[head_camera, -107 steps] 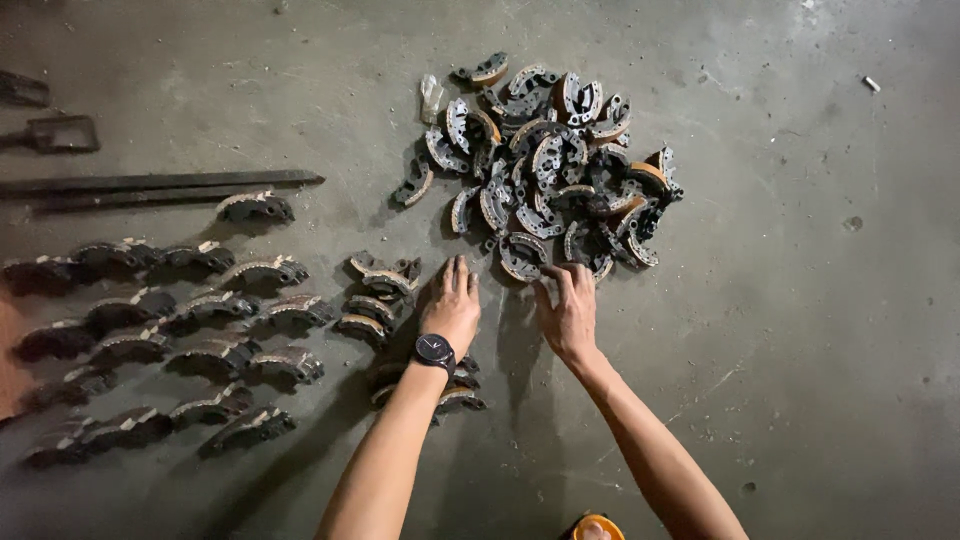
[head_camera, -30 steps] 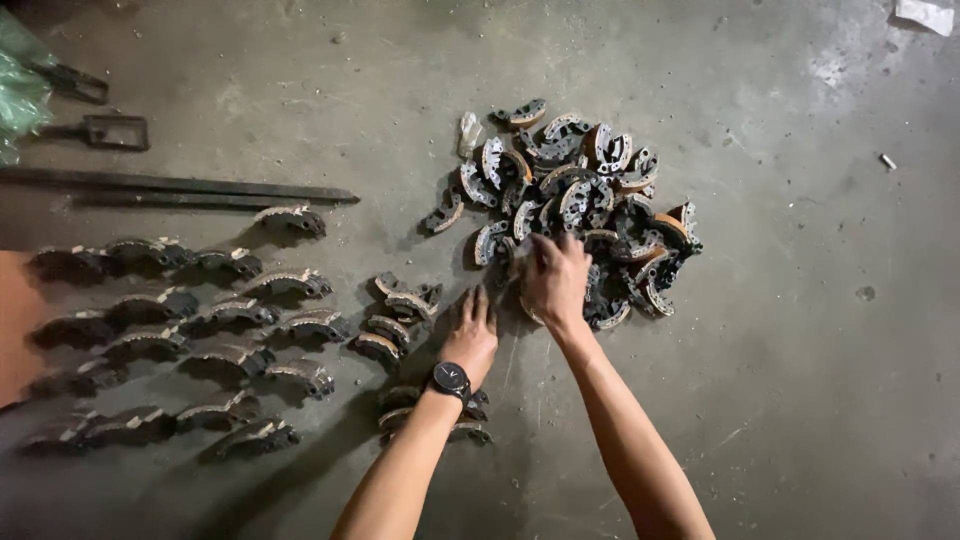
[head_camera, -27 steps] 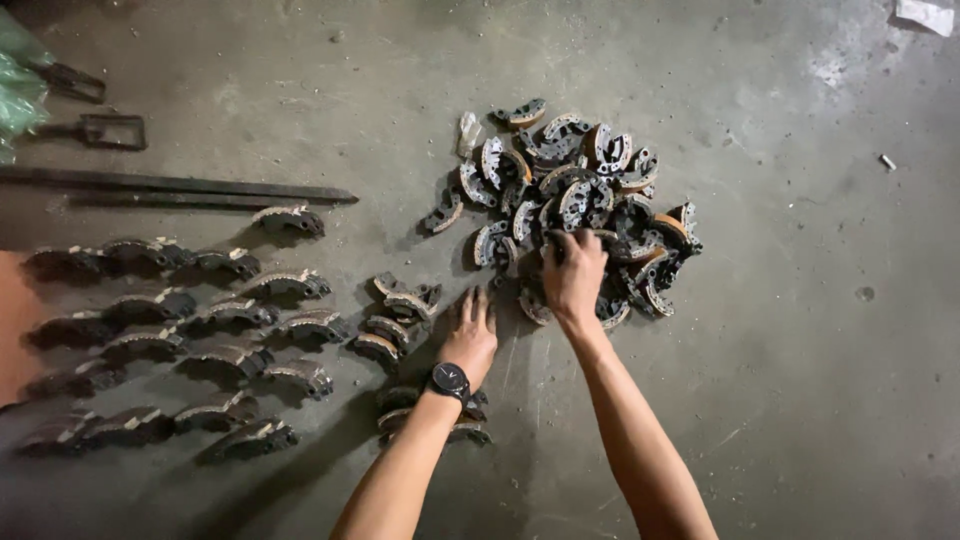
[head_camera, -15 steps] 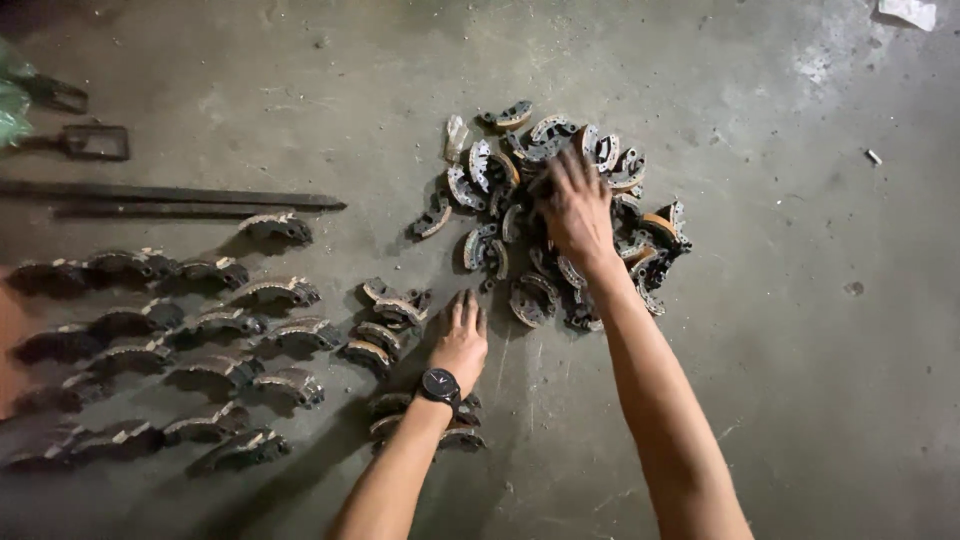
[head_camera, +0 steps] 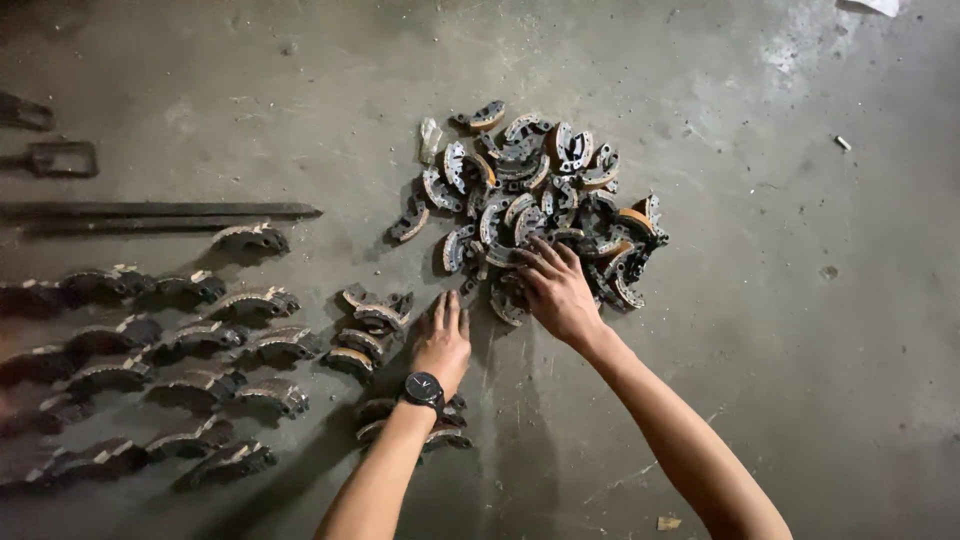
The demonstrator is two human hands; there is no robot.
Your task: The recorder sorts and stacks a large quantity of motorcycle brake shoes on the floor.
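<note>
A loose heap of curved metal brake shoes point(head_camera: 540, 195) lies on the grey concrete floor point(head_camera: 780, 330). My right hand point(head_camera: 555, 290) rests at the heap's near edge with fingers spread over a few shoes; whether it grips one I cannot tell. My left hand point(head_camera: 442, 340), a black watch on its wrist, lies flat on the floor, fingers together and pointing away. It sits just right of a small stack of shoes point(head_camera: 365, 325). Another short stack point(head_camera: 400, 420) lies partly under my left forearm.
Rows of brake shoes point(head_camera: 180, 350) are laid out in overlapping lines at the left. Two long dark metal bars point(head_camera: 150, 212) lie beyond them. A metal tool with a loop handle point(head_camera: 60, 158) sits at the far left. Small debris dots the floor at upper right.
My right hand reached deep into the heap half a second ago and has drawn back to its near edge. My left hand stayed flat on the floor.
</note>
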